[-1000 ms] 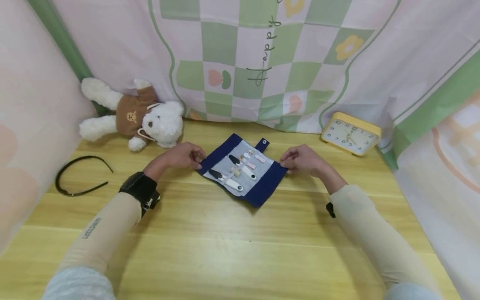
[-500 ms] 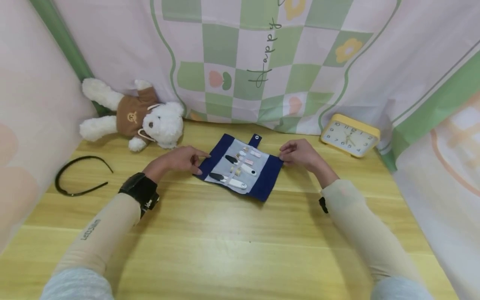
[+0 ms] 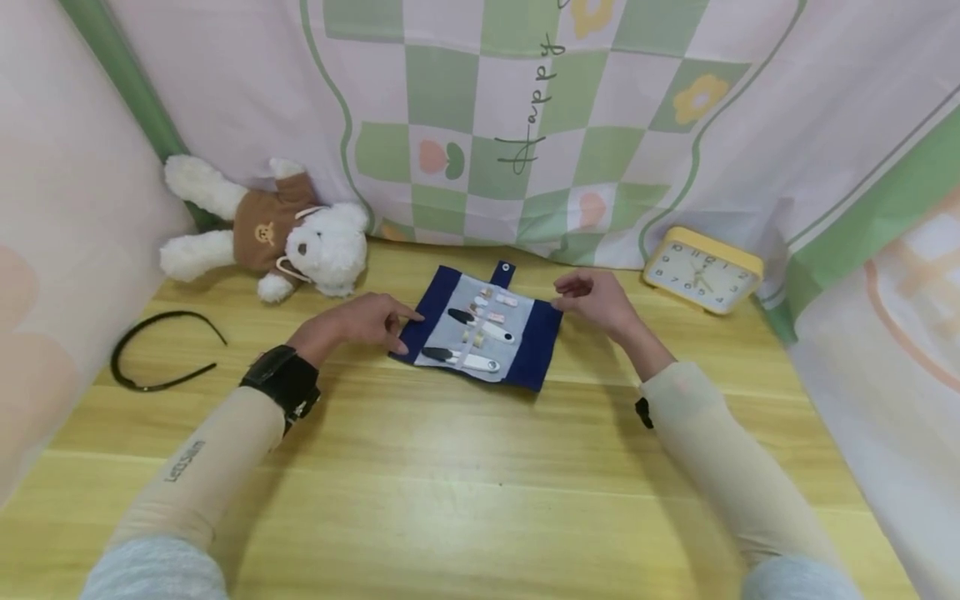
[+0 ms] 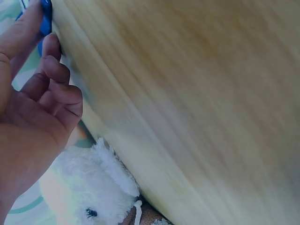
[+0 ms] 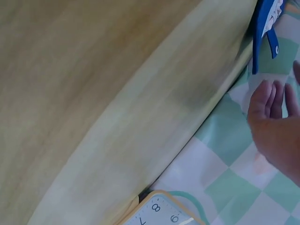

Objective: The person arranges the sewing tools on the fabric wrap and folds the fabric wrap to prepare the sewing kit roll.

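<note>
An unfolded navy cloth roll-up pouch (image 3: 543,346) with a grey lining lies on the wooden table in the head view. A strap across its middle holds two tools with black ends and white handles (image 3: 480,362), plus several small pink-and-white and tan pieces. A tab with a metal snap (image 3: 504,272) sticks out at the far side. My left hand (image 3: 363,321) touches the pouch's left border with index finger and thumb spread apart; its other fingers curl loosely. At the far right corner is my right hand (image 3: 596,302), fingers loose, slightly apart from the cloth in the right wrist view.
A white plush dog (image 3: 262,229) in a brown top lies at the back left. A black headband (image 3: 161,350) is on the left of the table (image 3: 450,500). The yellow clock (image 3: 703,271) stands back right, against the checkered curtain (image 3: 525,125).
The pouch has turned a little anticlockwise and shifted slightly left, and it lies flatter. My right hand has let go of its corner and moved slightly away; my left fingers have spread.
</note>
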Demonstrator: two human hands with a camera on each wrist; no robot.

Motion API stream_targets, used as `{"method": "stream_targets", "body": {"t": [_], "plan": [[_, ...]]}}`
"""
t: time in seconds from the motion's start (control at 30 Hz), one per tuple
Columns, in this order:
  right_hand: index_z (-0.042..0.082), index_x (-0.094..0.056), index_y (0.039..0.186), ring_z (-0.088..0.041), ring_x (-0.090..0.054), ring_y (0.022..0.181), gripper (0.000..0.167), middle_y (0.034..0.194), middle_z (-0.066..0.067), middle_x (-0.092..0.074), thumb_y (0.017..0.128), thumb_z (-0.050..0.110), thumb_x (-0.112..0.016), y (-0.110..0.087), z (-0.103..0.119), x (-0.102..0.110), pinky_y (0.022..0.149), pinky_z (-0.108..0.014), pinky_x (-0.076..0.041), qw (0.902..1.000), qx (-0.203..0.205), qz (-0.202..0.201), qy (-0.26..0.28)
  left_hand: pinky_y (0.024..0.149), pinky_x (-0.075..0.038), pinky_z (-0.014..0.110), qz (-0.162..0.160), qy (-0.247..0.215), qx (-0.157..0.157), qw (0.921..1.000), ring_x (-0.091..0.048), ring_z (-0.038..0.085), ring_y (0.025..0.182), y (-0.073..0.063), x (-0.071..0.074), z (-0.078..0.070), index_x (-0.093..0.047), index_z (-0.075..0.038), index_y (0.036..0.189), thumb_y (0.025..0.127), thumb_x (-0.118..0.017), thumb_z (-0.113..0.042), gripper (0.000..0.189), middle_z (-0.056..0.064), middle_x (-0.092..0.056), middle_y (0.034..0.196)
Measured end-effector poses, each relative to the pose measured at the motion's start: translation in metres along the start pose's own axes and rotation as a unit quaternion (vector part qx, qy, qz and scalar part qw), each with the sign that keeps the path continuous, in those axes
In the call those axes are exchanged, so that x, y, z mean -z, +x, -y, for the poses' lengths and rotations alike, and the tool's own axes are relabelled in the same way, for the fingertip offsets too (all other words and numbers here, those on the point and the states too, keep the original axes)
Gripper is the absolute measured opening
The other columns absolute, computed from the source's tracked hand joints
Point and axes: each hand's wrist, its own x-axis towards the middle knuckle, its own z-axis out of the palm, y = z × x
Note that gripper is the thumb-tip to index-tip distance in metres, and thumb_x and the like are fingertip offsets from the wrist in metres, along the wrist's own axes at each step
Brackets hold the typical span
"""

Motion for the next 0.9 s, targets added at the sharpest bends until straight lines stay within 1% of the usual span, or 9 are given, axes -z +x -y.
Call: {"method": "stream_targets", "body": {"t": [0.17,0.3,0.37,0.43,0.57,0.67,0.77,0.83,0.9], "plan": [[-0.006,-0.065,0.126,-0.036,-0.058,0.118,0.039,0.125,-0.023,-0.065,0.094,0.014,-0.074,0.001,0.0,-0.008,0.101,-0.048,-0.046,0.9966,0.046,0.055,-0.041,0.062,-0.04,0.029,-0.014,0.017,0.0,0.9998,-0.048,0.013,0.061,0.002,0.0,-0.001,-0.063,-0.006,0.139,0.087,-0.083,-0.019,0.058,-0.001,-0.058,0.067],[-0.004,-0.066,0.127,-0.036,-0.056,0.124,0.041,0.129,-0.022,-0.064,0.093,0.016,-0.076,0.003,-0.002,-0.015,0.107,-0.051,-0.042,0.9899,0.066,0.093,-0.084,0.062,-0.042,0.029,-0.022,0.035,0.0,0.9991,-0.053,0.014,0.064,0.003,-0.001,-0.001,-0.064,-0.005,0.137,0.085,-0.085,-0.024,0.059,0.0,-0.062,0.072],[-0.002,-0.066,0.129,-0.034,-0.056,0.121,0.044,0.129,-0.021,-0.064,0.092,0.02,-0.077,0.003,-0.002,-0.018,0.104,-0.049,-0.043,0.9872,0.063,0.102,-0.105,0.064,-0.044,0.03,-0.025,0.047,-0.005,0.9986,-0.054,0.014,0.066,0.003,-0.002,-0.001,-0.063,-0.005,0.137,0.085,-0.085,-0.028,0.061,0.0,-0.063,0.075],[-0.001,-0.065,0.131,-0.033,-0.056,0.111,0.048,0.124,-0.021,-0.064,0.092,0.024,-0.078,0.003,-0.001,-0.019,0.095,-0.045,-0.045,0.9844,0.06,0.108,-0.125,0.066,-0.045,0.032,-0.03,0.057,-0.011,0.9979,-0.056,0.016,0.069,0.003,-0.004,-0.003,-0.063,-0.005,0.134,0.083,-0.086,-0.031,0.061,0.001,-0.063,0.077],[0.0,-0.062,0.136,-0.031,-0.049,0.097,0.058,0.124,-0.021,-0.061,0.09,0.03,-0.079,0.004,0.001,-0.022,0.083,-0.042,-0.04,0.98,0.056,0.117,-0.151,0.068,-0.046,0.035,-0.036,0.068,-0.015,0.9969,-0.056,0.018,0.07,0.005,-0.008,-0.006,-0.061,-0.007,0.125,0.08,-0.088,-0.036,0.06,0.002,-0.062,0.08],[0.0,-0.056,0.142,-0.034,-0.051,0.114,0.067,0.143,-0.024,-0.053,0.089,0.032,-0.081,0.004,0.001,-0.024,0.097,-0.045,-0.042,0.9765,0.051,0.129,-0.165,0.068,-0.046,0.034,-0.033,0.077,-0.008,0.9965,-0.056,0.018,0.071,0.006,-0.01,-0.007,-0.059,-0.009,0.121,0.079,-0.089,-0.04,0.06,0.002,-0.061,0.08],[-0.002,-0.047,0.149,-0.042,-0.041,0.137,0.08,0.153,-0.027,-0.041,0.087,0.035,-0.082,0.004,0.0,-0.025,0.113,-0.052,-0.033,0.9708,0.052,0.145,-0.184,0.068,-0.046,0.034,-0.029,0.085,-0.001,0.996,-0.056,0.019,0.071,0.005,-0.01,-0.01,-0.057,-0.011,0.119,0.077,-0.089,-0.042,0.061,0.002,-0.061,0.081],[-0.005,-0.043,0.151,-0.044,-0.03,0.145,0.086,0.156,-0.028,-0.036,0.086,0.036,-0.083,0.004,-0.001,-0.026,0.117,-0.053,-0.026,0.966,0.063,0.154,-0.198,0.068,-0.046,0.035,-0.028,0.086,0.0,0.9959,-0.056,0.019,0.072,0.005,-0.01,-0.011,-0.056,-0.011,0.119,0.077,-0.089,-0.044,0.062,0.003,-0.062,0.082],[-0.008,-0.04,0.151,-0.046,-0.026,0.147,0.089,0.158,-0.027,-0.032,0.086,0.035,-0.084,0.004,-0.001,-0.028,0.119,-0.053,-0.023,0.9617,0.078,0.163,-0.206,0.069,-0.046,0.035,-0.029,0.089,0.002,0.9956,-0.057,0.019,0.073,0.005,-0.01,-0.011,-0.056,-0.012,0.119,0.076,-0.089,-0.045,0.063,0.002,-0.063,0.083]]}}
